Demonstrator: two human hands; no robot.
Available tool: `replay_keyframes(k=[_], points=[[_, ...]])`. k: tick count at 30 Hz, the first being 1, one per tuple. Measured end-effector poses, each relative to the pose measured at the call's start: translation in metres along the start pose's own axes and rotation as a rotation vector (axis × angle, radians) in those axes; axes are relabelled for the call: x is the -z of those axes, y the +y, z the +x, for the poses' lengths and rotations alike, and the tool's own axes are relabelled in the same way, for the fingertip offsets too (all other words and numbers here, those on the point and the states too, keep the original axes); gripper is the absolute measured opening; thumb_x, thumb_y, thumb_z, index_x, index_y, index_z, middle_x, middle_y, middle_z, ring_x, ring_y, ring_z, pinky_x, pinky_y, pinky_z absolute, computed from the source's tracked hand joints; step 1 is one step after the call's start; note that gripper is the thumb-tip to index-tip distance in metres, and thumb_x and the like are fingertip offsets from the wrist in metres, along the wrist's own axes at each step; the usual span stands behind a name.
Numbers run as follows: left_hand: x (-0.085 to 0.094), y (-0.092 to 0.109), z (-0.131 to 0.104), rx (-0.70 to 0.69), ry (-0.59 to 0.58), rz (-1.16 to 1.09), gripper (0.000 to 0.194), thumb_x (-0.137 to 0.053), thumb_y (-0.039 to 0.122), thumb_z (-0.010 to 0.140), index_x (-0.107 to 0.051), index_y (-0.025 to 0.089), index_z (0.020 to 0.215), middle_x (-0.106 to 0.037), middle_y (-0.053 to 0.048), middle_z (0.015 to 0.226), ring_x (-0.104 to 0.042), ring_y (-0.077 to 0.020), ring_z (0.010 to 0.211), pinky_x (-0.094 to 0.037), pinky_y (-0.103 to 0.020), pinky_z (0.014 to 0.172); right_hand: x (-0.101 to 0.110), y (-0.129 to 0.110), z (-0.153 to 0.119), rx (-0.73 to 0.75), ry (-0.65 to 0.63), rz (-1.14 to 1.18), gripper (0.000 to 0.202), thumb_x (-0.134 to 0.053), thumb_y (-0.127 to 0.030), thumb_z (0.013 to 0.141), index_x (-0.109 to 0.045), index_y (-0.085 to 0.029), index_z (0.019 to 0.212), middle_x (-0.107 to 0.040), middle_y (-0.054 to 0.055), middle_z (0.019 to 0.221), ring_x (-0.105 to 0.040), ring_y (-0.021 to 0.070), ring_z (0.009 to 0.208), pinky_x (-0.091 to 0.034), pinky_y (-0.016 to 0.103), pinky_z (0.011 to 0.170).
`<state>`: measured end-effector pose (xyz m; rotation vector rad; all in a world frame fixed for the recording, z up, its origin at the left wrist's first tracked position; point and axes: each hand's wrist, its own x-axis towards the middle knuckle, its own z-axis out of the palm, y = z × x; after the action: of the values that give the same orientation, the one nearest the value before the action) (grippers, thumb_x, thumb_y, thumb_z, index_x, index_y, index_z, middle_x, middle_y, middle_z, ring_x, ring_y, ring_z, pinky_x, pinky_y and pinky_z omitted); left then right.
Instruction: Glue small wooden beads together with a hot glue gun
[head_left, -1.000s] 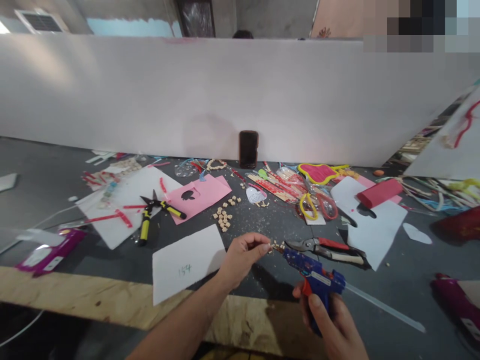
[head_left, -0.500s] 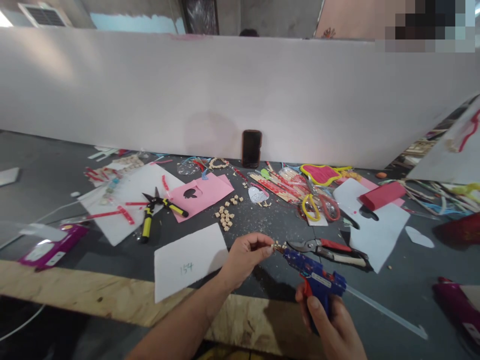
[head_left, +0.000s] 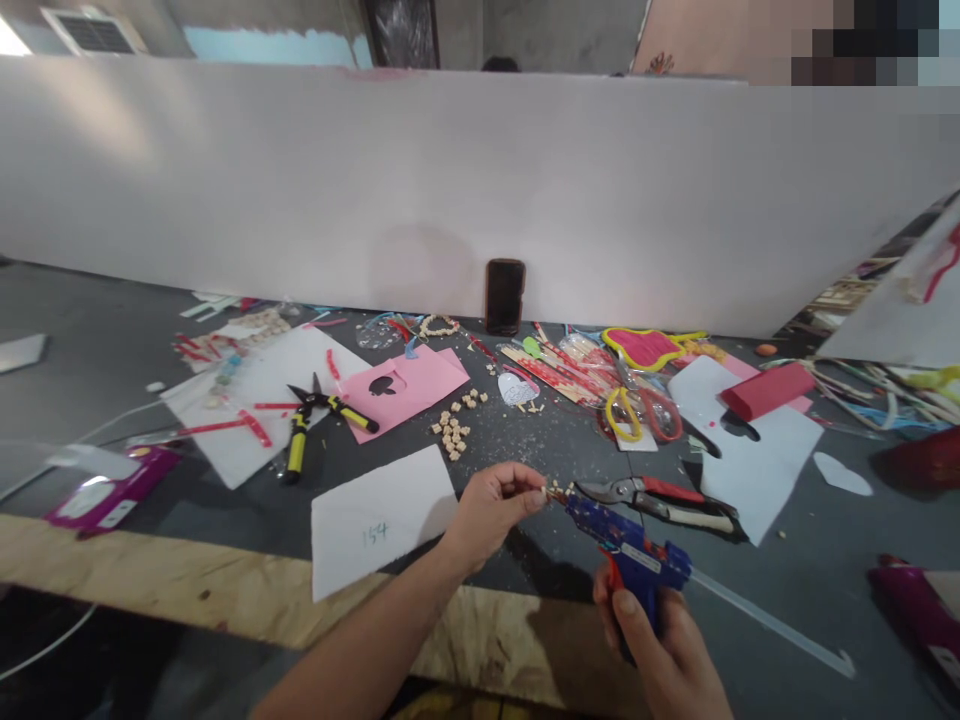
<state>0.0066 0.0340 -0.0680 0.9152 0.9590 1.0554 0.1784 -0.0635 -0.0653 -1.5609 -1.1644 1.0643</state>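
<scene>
My right hand [head_left: 656, 640] is wrapped round the handle of a blue glue gun [head_left: 626, 545], with a clear glue stick [head_left: 772, 625] sticking out of its back. The gun's nozzle points left, at the fingertips of my left hand [head_left: 491, 510]. Those fingers are pinched on a tiny pale piece [head_left: 543, 492] at the nozzle tip, too small to make out well. Small pale bits lie just behind the nozzle. A cluster of small wooden pieces [head_left: 452, 435] lies beyond my left hand, near a white card [head_left: 382, 525] marked 154.
Red-handled pruners [head_left: 675, 500] lie right behind the glue gun. Yellow-handled cutters [head_left: 296, 450] and pink paper [head_left: 405, 390] are at the left. Scissors [head_left: 622, 415], red strips and white paper [head_left: 765, 470] spread at the right. A phone [head_left: 505, 296] leans on the white partition [head_left: 300, 180].
Both hands and the glue gun hold nearly the same pose. The view has shifted very slightly; nothing has been let go or newly taken.
</scene>
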Motion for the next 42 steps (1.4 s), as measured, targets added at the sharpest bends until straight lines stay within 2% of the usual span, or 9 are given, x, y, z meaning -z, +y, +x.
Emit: replay_keyframes(k=[6, 20, 25, 30, 35, 42], points=[[0.000, 0.000, -0.001, -0.011, 0.003, 0.026, 0.020, -0.075, 0.029, 0.063, -0.067, 0.014, 0.075, -0.063, 0.000, 0.067, -0.051, -0.0095, 0.061, -0.038, -0.020, 0.058, -0.001, -0.001, -0.001, -0.006, 0.001, 0.042, 0.030, -0.053, -0.048, 0.080, -0.058, -0.018, 0.083, -0.059, 0.000, 0.064, -0.049, 0.0117, 0.051, -0.041, 0.023, 0.050], [0.001, -0.001, -0.001, -0.022, 0.021, 0.058, 0.021, -0.075, 0.031, 0.062, -0.069, 0.015, 0.075, -0.065, -0.001, 0.067, -0.053, -0.0116, 0.061, -0.039, -0.022, 0.059, -0.002, -0.005, -0.004, -0.011, 0.064, -0.024, 0.036, -0.055, -0.052, 0.077, -0.060, -0.017, 0.080, -0.060, 0.001, 0.061, -0.051, 0.0137, 0.051, -0.043, 0.024, 0.050], [-0.001, 0.002, -0.001, -0.005, 0.027, 0.049, 0.019, -0.074, 0.029, 0.063, -0.068, 0.015, 0.074, -0.065, -0.001, 0.066, -0.052, -0.0107, 0.061, -0.039, -0.021, 0.059, 0.000, -0.002, -0.003, -0.024, 0.055, 0.011, 0.037, -0.055, -0.054, 0.077, -0.060, -0.018, 0.082, -0.061, 0.001, 0.064, -0.052, 0.0137, 0.052, -0.045, 0.024, 0.049], [-0.002, 0.003, -0.001, -0.001, 0.041, 0.058, 0.021, -0.074, 0.031, 0.062, -0.068, 0.015, 0.074, -0.064, -0.001, 0.065, -0.052, -0.0108, 0.060, -0.038, -0.021, 0.058, 0.005, 0.002, 0.000, -0.019, -0.032, -0.051, 0.036, -0.055, -0.052, 0.077, -0.061, -0.016, 0.083, -0.061, 0.002, 0.062, -0.053, 0.0137, 0.051, -0.046, 0.025, 0.050], [-0.001, 0.001, 0.000, -0.006, 0.044, 0.066, 0.023, -0.075, 0.033, 0.060, -0.069, 0.015, 0.073, -0.065, -0.001, 0.066, -0.054, -0.0121, 0.061, -0.041, -0.022, 0.059, 0.002, -0.003, -0.002, 0.012, 0.056, -0.032, 0.036, -0.053, -0.051, 0.079, -0.062, -0.017, 0.084, -0.059, 0.001, 0.061, -0.051, 0.0129, 0.051, -0.045, 0.024, 0.050], [-0.002, 0.001, 0.000, -0.006, 0.058, 0.059, 0.023, -0.075, 0.033, 0.060, -0.069, 0.015, 0.073, -0.065, -0.001, 0.065, -0.054, -0.0113, 0.060, -0.040, -0.021, 0.058, 0.009, 0.002, 0.002, -0.042, -0.066, -0.037, 0.040, -0.056, -0.054, 0.075, -0.063, -0.016, 0.083, -0.062, 0.004, 0.063, -0.055, 0.0148, 0.052, -0.046, 0.025, 0.050]])
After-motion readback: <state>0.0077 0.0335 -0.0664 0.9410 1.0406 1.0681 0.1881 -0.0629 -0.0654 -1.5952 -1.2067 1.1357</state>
